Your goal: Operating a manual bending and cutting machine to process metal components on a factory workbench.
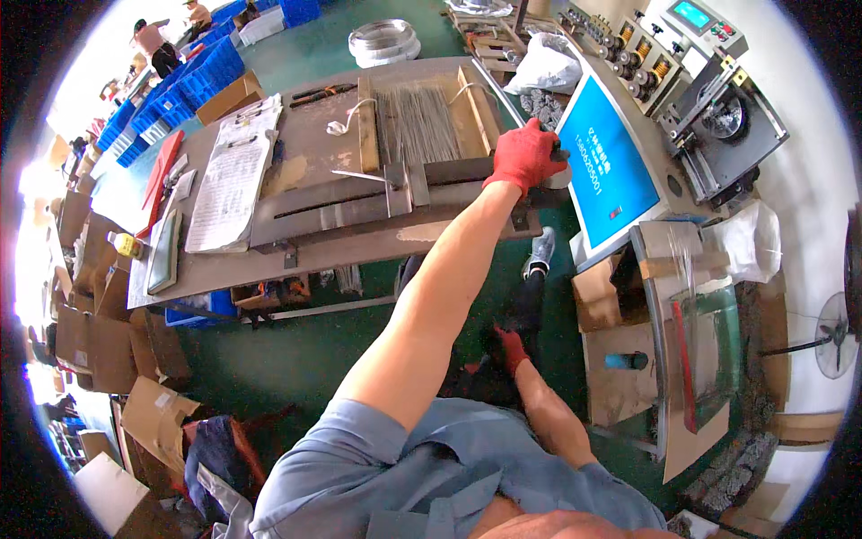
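Left fingers (546, 146): red-gloved, near slotted bar (328, 221) | right fingers (506, 341): low | wires (415, 124): on table (312, 135)

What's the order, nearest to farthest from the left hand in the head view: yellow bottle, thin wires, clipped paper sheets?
1. Thin wires, left of the left hand
2. Clipped paper sheets, farther left
3. Yellow bottle, farthest left

Wires (415, 126) on workbench (307, 135), papers (226, 184) left

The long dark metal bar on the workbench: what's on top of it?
A flat metal crosspiece lies across the bar. The red-gloved left hand covers the bar's right end, hiding anything there.
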The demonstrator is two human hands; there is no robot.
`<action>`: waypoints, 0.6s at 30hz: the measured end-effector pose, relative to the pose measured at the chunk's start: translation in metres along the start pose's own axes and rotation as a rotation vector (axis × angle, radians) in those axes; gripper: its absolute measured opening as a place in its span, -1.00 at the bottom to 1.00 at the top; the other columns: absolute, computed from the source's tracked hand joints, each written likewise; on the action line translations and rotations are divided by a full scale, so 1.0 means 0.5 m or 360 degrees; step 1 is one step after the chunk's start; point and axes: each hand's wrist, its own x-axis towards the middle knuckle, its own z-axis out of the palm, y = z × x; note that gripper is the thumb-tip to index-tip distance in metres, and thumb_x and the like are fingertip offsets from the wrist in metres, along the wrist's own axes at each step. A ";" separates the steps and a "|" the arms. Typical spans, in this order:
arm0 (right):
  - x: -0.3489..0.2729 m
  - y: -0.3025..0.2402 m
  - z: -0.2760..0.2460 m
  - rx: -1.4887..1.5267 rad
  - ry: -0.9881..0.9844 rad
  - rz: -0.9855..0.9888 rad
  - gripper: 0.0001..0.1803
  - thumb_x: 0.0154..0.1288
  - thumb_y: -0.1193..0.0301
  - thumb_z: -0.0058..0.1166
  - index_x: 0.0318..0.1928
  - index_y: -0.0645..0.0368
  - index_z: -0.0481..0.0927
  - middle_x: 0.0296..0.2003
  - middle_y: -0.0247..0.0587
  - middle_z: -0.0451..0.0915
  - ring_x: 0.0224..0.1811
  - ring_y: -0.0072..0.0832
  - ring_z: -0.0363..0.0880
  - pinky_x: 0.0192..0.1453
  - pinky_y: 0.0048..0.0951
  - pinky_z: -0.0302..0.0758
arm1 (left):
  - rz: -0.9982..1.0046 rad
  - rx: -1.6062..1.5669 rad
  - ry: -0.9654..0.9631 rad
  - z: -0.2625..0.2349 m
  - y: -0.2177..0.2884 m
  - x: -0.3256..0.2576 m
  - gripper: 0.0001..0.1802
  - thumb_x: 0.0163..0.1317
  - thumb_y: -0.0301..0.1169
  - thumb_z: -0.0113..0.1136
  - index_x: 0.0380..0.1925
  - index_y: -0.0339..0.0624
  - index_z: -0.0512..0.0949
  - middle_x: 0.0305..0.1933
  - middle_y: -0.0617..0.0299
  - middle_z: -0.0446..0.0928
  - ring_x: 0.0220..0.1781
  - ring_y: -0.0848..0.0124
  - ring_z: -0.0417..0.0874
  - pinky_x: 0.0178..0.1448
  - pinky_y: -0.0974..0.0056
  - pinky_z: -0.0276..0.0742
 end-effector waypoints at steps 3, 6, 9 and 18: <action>0.034 0.132 -0.001 -0.0489 0.0053 -0.0393 -0.52 0.24 0.48 0.00 0.20 -0.01 0.46 -0.08 -0.09 0.60 -0.06 -0.25 0.58 0.06 -0.33 0.52 | 0.0120 -0.0088 0.0002 0.008 0.066 0.027 -0.57 -0.08 0.12 0.31 -0.29 0.14 0.69 -0.19 0.10 0.53 -0.21 0.07 0.65 -0.13 0.03 0.57; 0.035 0.128 -0.002 -0.0516 0.0113 -0.0489 -0.53 0.22 0.46 0.04 0.18 0.01 0.46 -0.03 -0.10 0.60 -0.04 -0.26 0.58 0.06 -0.35 0.51 | 0.0097 -0.0100 0.0006 0.007 0.063 0.024 -0.58 -0.07 0.10 0.31 -0.30 0.13 0.69 -0.18 0.09 0.52 -0.21 0.07 0.65 -0.13 0.03 0.57; 0.007 -0.030 -0.022 0.0164 -0.0089 0.0080 -0.53 0.23 0.45 0.04 0.19 0.02 0.47 0.07 -0.11 0.57 0.01 -0.28 0.57 0.10 -0.35 0.50 | 0.0016 -0.0022 0.0016 -0.007 0.021 0.001 -0.60 -0.07 0.09 0.31 -0.30 0.15 0.69 -0.18 0.09 0.52 -0.22 0.08 0.65 -0.14 0.02 0.57; 0.020 0.055 -0.003 0.0321 0.0121 0.0106 -0.56 0.15 0.33 0.15 0.09 0.03 0.52 -0.02 -0.06 0.58 -0.04 -0.13 0.57 0.04 -0.23 0.50 | 0.0063 -0.0028 -0.0105 -0.010 0.063 0.016 -0.57 -0.08 0.04 0.31 -0.23 0.12 0.63 -0.12 0.04 0.49 -0.17 0.04 0.64 -0.13 -0.01 0.58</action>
